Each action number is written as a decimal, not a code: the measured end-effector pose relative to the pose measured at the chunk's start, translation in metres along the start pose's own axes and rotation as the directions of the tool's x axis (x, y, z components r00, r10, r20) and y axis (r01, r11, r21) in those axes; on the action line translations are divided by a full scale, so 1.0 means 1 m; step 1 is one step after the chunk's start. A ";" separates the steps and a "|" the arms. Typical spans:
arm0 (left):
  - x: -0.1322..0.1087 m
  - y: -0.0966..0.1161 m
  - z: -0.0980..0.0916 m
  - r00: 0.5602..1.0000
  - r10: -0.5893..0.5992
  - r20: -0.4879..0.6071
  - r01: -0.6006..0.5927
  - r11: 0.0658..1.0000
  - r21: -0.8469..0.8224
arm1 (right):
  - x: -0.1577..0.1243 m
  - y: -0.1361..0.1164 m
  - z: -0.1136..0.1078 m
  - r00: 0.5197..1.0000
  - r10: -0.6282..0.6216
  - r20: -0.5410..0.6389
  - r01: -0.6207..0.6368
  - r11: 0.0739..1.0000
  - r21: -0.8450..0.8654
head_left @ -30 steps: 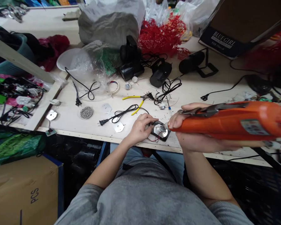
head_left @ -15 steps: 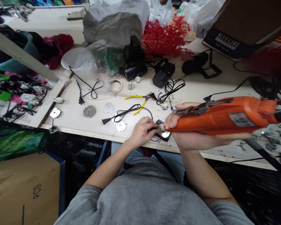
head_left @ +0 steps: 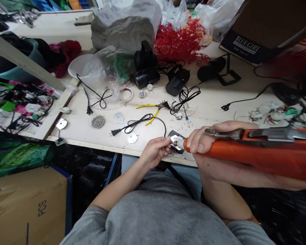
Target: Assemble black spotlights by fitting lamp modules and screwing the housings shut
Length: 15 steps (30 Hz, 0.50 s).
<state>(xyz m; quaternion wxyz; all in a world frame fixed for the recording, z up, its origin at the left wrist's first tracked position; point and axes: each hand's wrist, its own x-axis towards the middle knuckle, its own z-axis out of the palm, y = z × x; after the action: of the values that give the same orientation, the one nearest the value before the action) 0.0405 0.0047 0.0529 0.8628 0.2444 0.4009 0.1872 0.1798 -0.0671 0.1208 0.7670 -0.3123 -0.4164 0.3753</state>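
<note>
My right hand (head_left: 202,139) is wrapped round an orange electric screwdriver (head_left: 234,151), its nose pointing left. The tool's tip hangs over a black housing (head_left: 181,148) with a pale metal plate (head_left: 173,138) in it, near the table's front edge. My left hand (head_left: 156,149) is closed in a pinch right at the tip, the palm turned partly up. What is between its fingertips is too small to make out. A black cord with a plug (head_left: 114,132) runs to the housing. Yellow-handled pliers (head_left: 153,117) lie just behind.
Left of the hands are loose metal plates (head_left: 131,137) and a round dish of screws (head_left: 98,121). Black lamp housings (head_left: 146,77) stand farther back, near red netting (head_left: 180,41) and a dark carton (head_left: 241,47). Small wired parts (head_left: 277,115) are piled at the right.
The screwdriver has come down and its rear end has swung toward me, closer to the camera. My left hand has rolled from palm down to palm partly up, staying beside the tip.
</note>
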 end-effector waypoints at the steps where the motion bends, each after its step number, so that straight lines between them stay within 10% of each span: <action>1: -0.001 0.001 0.004 1.000 -0.026 -0.001 0.026 0.999 -0.025 | 0.001 -0.003 0.004 0.999 -0.038 -0.011 0.038 0.999 -0.031; 15: 0.005 0.004 0.014 0.978 -0.208 0.030 0.210 0.952 -0.225 | 0.000 -0.008 0.011 0.990 -0.131 -0.055 0.124 0.985 -0.118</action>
<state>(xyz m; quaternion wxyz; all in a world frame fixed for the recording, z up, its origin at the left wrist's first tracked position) 0.0536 0.0063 0.0600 0.9012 0.1012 0.3980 0.1387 0.1727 -0.0697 0.1325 0.7829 -0.3399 -0.4324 0.2908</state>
